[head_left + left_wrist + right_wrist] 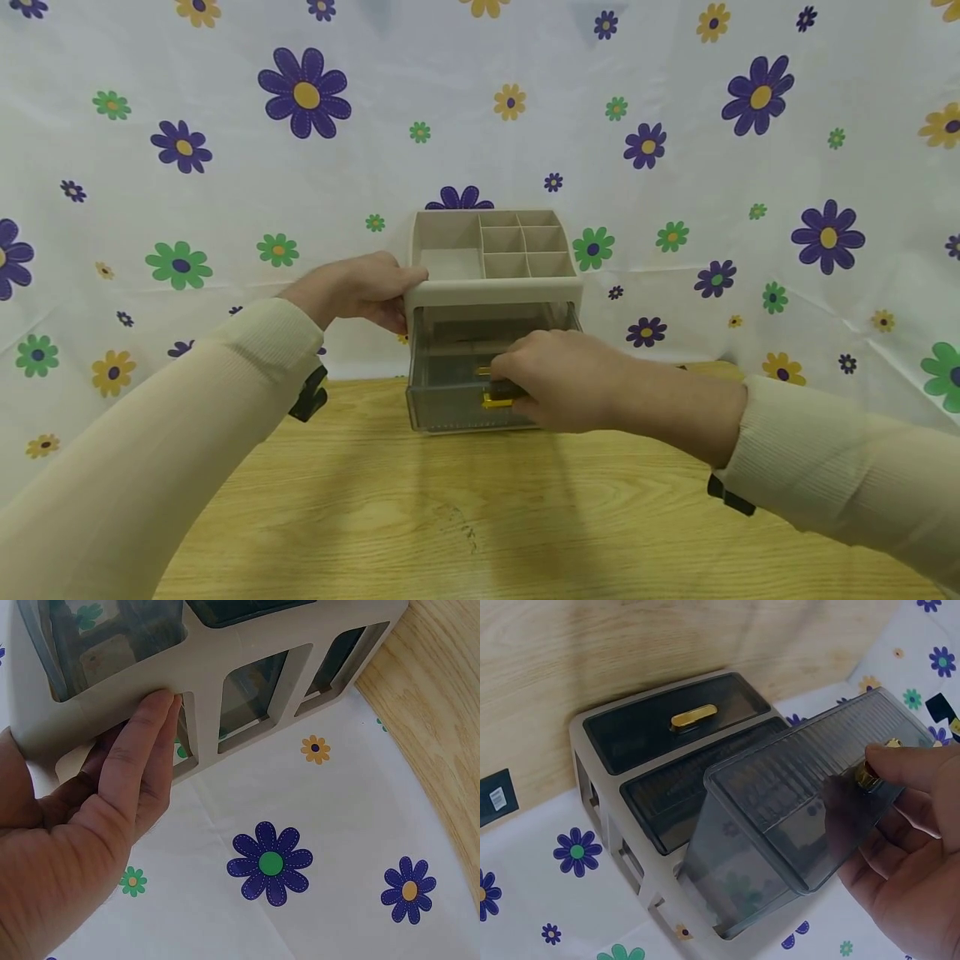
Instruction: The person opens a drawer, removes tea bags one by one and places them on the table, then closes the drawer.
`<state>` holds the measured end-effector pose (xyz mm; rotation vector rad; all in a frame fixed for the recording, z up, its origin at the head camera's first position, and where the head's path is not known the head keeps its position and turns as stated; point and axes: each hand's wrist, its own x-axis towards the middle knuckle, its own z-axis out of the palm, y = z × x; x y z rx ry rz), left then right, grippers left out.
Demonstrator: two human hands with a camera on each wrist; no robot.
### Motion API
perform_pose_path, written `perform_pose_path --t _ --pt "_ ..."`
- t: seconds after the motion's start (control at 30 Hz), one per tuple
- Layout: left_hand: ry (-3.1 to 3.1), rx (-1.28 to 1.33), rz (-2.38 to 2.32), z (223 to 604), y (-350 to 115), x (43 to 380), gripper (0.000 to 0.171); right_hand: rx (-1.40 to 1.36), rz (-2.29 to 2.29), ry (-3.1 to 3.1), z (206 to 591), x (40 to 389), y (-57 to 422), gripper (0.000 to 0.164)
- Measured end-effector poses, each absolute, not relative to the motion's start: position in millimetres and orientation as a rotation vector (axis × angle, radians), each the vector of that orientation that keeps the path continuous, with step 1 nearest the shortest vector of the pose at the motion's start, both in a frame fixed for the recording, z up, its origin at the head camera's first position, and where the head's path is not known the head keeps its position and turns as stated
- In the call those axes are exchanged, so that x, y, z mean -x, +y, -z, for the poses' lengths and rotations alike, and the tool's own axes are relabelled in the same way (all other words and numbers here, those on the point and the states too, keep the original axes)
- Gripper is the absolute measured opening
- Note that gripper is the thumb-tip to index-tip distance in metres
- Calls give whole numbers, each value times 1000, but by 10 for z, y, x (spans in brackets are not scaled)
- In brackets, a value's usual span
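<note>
A beige desktop drawer organizer [495, 292] stands on the table near the back. My left hand [367, 287] holds its upper left side, thumb on the top edge. In the left wrist view, the fingers [139, 754] reach to an opening in the side frame. My right hand [570, 379] pinches the gold handle [867, 776] of the top drawer [780, 787], a smoky see-through one. The thumb lies on the handle and the other fingers are partly hidden behind the drawer's edge. This drawer juts far out of the organizer and looks empty in the part that shows.
Two lower drawers, the middle one [697, 780] and the bottom one [645, 735], sit closed. Divided compartments [528, 242] top the organizer. Behind it hangs a flower-patterned cloth [465, 158]. The wooden table [390, 517] extends in front. A dark label with a barcode [496, 798] lies nearby.
</note>
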<state>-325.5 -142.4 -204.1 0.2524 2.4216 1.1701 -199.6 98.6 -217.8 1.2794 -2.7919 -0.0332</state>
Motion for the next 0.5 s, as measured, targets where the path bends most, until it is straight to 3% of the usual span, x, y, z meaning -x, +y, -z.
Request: perform_pose_path --t 0.5 --pt "2424 -233 -1186 2025 -1417 3238 41 -1208 87 -2791 2204 2039 955 18"
